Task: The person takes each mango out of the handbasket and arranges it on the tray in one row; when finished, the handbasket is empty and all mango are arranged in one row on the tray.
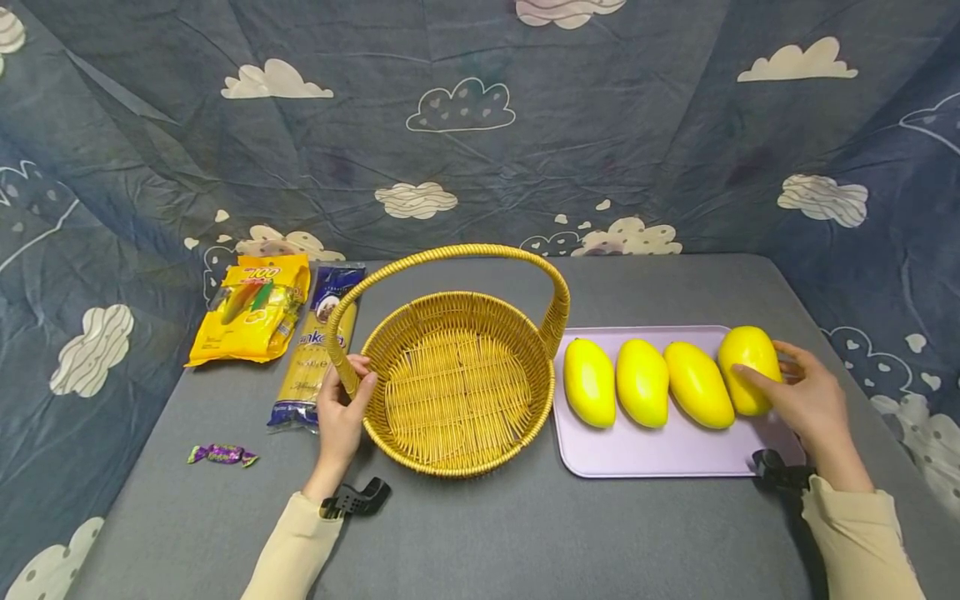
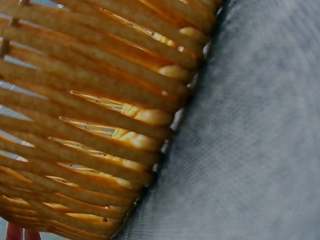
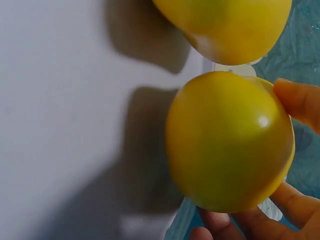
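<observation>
A round wicker basket [image 1: 457, 392] with a tall arched handle stands mid-table, with nothing inside it. My left hand [image 1: 343, 408] holds its left side where the handle meets the rim; in the left wrist view the woven wall [image 2: 90, 125] fills much of the frame. My right hand [image 1: 813, 400] grips the rightmost yellow mango [image 1: 750, 367], thumb on one side and fingers on the other, as the right wrist view shows around the same mango [image 3: 227, 145]. Three more mangoes [image 1: 588, 383] lie in a row on the lilac tray [image 1: 652, 458]. Whether the gripped mango touches the tray I cannot tell.
Left of the basket lie a blue-and-yellow pasta pack [image 1: 300, 383] and a yellow candy bag [image 1: 255, 312]. A purple wrapped candy [image 1: 222, 454] is nearer the front left. Behind the grey table [image 1: 480, 542] hangs a dark cloth [image 1: 480, 167] with clouds.
</observation>
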`<state>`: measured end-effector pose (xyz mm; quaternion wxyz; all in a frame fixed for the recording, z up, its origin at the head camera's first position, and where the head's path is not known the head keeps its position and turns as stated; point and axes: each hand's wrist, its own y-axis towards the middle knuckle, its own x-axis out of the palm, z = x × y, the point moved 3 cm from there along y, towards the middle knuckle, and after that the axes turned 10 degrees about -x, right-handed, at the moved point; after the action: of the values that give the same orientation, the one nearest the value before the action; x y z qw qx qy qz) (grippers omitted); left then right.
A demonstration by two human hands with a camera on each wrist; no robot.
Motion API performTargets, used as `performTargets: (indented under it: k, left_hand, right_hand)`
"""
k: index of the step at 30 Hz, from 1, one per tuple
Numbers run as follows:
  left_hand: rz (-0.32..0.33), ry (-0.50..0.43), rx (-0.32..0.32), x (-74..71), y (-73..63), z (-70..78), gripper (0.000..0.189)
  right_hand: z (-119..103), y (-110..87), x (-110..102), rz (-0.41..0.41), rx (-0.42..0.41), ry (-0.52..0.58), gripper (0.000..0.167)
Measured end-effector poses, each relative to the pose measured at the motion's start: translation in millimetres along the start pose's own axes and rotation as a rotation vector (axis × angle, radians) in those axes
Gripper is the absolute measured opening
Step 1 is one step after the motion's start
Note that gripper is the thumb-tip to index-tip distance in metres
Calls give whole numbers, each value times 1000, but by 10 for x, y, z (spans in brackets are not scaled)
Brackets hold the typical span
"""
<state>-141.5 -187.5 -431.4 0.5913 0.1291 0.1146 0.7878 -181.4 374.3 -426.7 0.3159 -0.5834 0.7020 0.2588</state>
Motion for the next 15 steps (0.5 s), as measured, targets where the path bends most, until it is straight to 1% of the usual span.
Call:
performTargets:
  k: [3, 6, 10, 15]
  left_hand:
    - [1, 9, -2, -4, -4, 6, 9]
    - [-2, 2, 7, 1, -2, 17, 9]
    - [-4, -8, 20, 8, 0, 25, 9]
    - [-1, 4, 15, 6, -4, 19, 9]
  right_hand:
    - [12, -7, 19, -36, 12, 4, 89]
    - [21, -10, 27, -53, 16, 9, 91]
    - [26, -7, 22, -72, 7, -5, 91]
    - [33, 0, 11, -102, -5, -18, 91]
